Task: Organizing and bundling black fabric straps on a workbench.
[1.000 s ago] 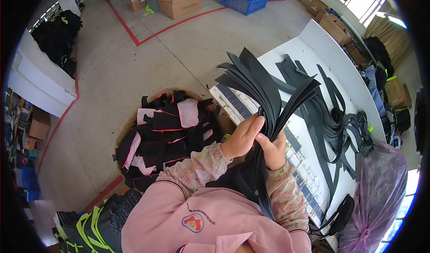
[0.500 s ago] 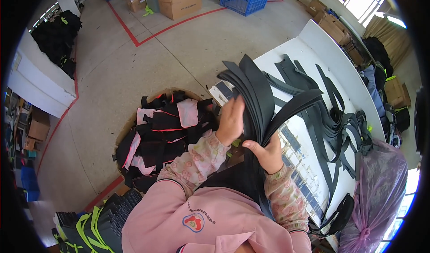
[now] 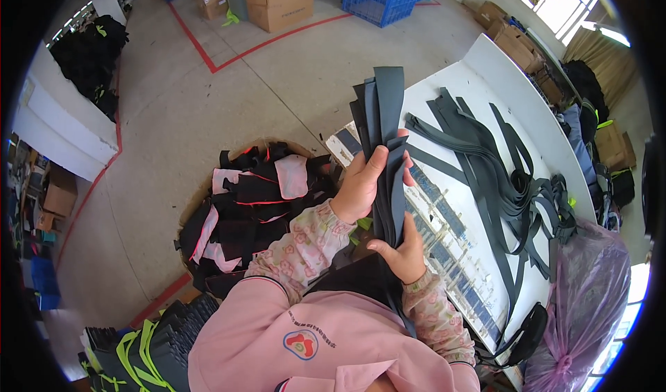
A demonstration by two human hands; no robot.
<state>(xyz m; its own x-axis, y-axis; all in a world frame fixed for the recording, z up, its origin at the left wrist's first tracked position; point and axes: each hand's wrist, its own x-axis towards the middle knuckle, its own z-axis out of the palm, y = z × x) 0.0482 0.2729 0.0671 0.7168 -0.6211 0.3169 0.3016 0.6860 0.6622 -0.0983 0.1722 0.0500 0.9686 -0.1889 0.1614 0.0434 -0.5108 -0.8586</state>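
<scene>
A bundle of flat black straps (image 3: 388,104) stands nearly upright between my hands, its cut ends fanned a little at the top. My left hand (image 3: 362,184) is wrapped round the bundle at mid-height, its thumb across the front and fingertips showing on the far side. Lower down, my right hand (image 3: 404,250) grips the same straps, thumb in front. The tails of the bundle drop toward my lap. More loose black straps (image 3: 479,156) lie tangled on the white table (image 3: 437,100) to the right.
A round carton (image 3: 186,215) of black and pink sewn pieces stands at my left. Stacked black pieces with lime-green ties (image 3: 149,343) lie lower left. A purple plastic bag (image 3: 586,288) and a small black pouch (image 3: 528,333) are by the table's right end. A blue crate (image 3: 381,3) sits farther off.
My left hand, flat against the straps before, is now closed round them. The spread, curving strap ends have been drawn together into a narrower, straighter bundle.
</scene>
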